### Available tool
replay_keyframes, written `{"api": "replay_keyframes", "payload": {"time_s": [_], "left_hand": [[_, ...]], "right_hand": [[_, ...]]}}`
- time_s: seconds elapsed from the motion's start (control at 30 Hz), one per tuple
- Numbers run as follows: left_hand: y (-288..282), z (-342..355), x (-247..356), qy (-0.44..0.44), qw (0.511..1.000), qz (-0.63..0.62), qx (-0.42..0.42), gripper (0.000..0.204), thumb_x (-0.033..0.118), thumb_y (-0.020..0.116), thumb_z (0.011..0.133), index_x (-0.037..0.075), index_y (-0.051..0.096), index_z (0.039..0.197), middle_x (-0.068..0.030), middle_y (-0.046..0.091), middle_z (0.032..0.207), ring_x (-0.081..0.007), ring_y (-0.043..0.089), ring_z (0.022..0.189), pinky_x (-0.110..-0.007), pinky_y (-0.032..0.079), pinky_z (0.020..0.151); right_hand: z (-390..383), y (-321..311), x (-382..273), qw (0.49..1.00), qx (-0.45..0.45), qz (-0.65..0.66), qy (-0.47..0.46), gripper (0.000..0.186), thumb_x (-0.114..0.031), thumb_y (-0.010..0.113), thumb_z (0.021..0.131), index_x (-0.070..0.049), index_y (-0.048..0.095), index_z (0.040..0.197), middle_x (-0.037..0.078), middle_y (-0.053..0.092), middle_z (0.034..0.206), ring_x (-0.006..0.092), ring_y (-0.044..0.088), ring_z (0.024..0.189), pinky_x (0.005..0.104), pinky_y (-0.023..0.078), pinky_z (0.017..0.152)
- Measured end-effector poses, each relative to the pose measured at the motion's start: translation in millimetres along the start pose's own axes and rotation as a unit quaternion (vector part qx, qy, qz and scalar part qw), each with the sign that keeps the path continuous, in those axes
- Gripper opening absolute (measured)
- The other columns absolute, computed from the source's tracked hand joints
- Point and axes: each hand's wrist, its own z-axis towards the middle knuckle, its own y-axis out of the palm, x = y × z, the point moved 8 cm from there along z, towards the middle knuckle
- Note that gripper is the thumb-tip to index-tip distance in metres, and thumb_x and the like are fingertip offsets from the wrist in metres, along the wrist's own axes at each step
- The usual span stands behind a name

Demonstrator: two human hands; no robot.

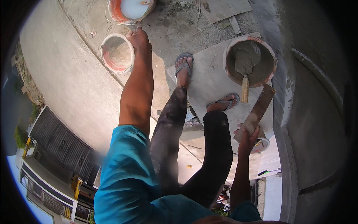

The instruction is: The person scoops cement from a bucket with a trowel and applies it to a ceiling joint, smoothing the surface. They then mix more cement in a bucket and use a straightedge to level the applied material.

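Observation:
My left hand (138, 39) is closed at the near side of a reddish bucket (115, 11) of whitish liquid, beside a pale bucket (103, 56) with a dusty inside. What its fingers grip, if anything, is hidden. My right hand (247, 137) is wrapped around the lower end of a long flat wooden board (258, 110) smeared with grey. The board's far end comes close to the rim of a large bucket (226, 59) of grey mortar. In that bucket rests a trowel (244, 87), its wooden handle hanging over the near rim.
Another bucket (264, 145) shows partly behind my right hand. A grey plastered wall and ledge (290, 97) run along the right. My sandalled feet (183, 69) stand on dusty boards and concrete. Scrap sheet (223, 8) and rubble lie at the far side.

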Motion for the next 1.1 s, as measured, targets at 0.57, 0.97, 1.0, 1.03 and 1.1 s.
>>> {"api": "replay_keyframes", "payload": {"time_s": [0.57, 0.97, 1.0, 1.03, 1.1], "left_hand": [[-4.7, 108.7, 127.4, -0.012, 0.963, -0.202, -0.178, 0.015, 0.014, 0.058, 0.097, -0.001, 0.061, 0.100, -0.0032, 0.053, 0.072, -0.0131, 0.051, 0.057, -0.033, 0.056, 0.062], [10.1, -40.5, 151.9, 0.042, 0.931, -0.070, -0.357, 0.029, 0.030, 0.056, 0.103, 0.007, 0.056, 0.085, 0.0010, 0.049, 0.072, -0.0101, 0.049, 0.068, -0.030, 0.046, 0.068], [11.7, -53.6, 145.8, 0.027, 0.927, -0.090, -0.364, 0.030, 0.032, 0.056, 0.103, 0.008, 0.055, 0.084, 0.0017, 0.048, 0.073, -0.0096, 0.048, 0.069, -0.029, 0.043, 0.069], [13.7, -69.5, 137.7, 0.012, 0.923, -0.105, -0.371, 0.031, 0.033, 0.057, 0.103, 0.009, 0.055, 0.084, 0.0024, 0.047, 0.074, -0.0092, 0.046, 0.070, -0.028, 0.041, 0.069], [14.2, -100.1, 122.0, -0.006, 0.918, -0.112, -0.380, 0.032, 0.034, 0.057, 0.103, 0.010, 0.053, 0.083, 0.0037, 0.045, 0.076, -0.0083, 0.043, 0.072, -0.027, 0.037, 0.069]], "right_hand": [[240.1, 578.1, -181.9, 0.836, -0.158, -0.429, -0.303, 0.034, -0.012, 0.056, 0.091, 0.005, 0.066, 0.119, 0.028, 0.069, 0.109, 0.0393, 0.066, 0.107, 0.0479, 0.053, 0.092], [205.4, 465.5, -155.7, 0.917, -0.187, -0.288, -0.200, 0.040, -0.018, 0.064, 0.091, 0.001, 0.059, 0.126, 0.018, 0.073, 0.101, 0.0243, 0.074, 0.066, 0.0357, 0.060, 0.066], [201.1, 450.1, -144.9, 0.935, -0.230, -0.235, -0.133, 0.039, -0.018, 0.065, 0.090, 0.002, 0.060, 0.124, 0.018, 0.073, 0.101, 0.0245, 0.074, 0.066, 0.0361, 0.060, 0.068], [202.7, 426.6, -139.4, 0.945, -0.178, -0.223, -0.158, 0.039, -0.018, 0.065, 0.090, 0.002, 0.060, 0.123, 0.018, 0.073, 0.102, 0.0244, 0.074, 0.066, 0.0363, 0.060, 0.068], [198.7, 378.9, -124.3, 0.954, -0.075, -0.203, -0.209, 0.037, -0.018, 0.066, 0.090, 0.002, 0.060, 0.121, 0.019, 0.072, 0.103, 0.0241, 0.074, 0.066, 0.0366, 0.059, 0.069]]}}
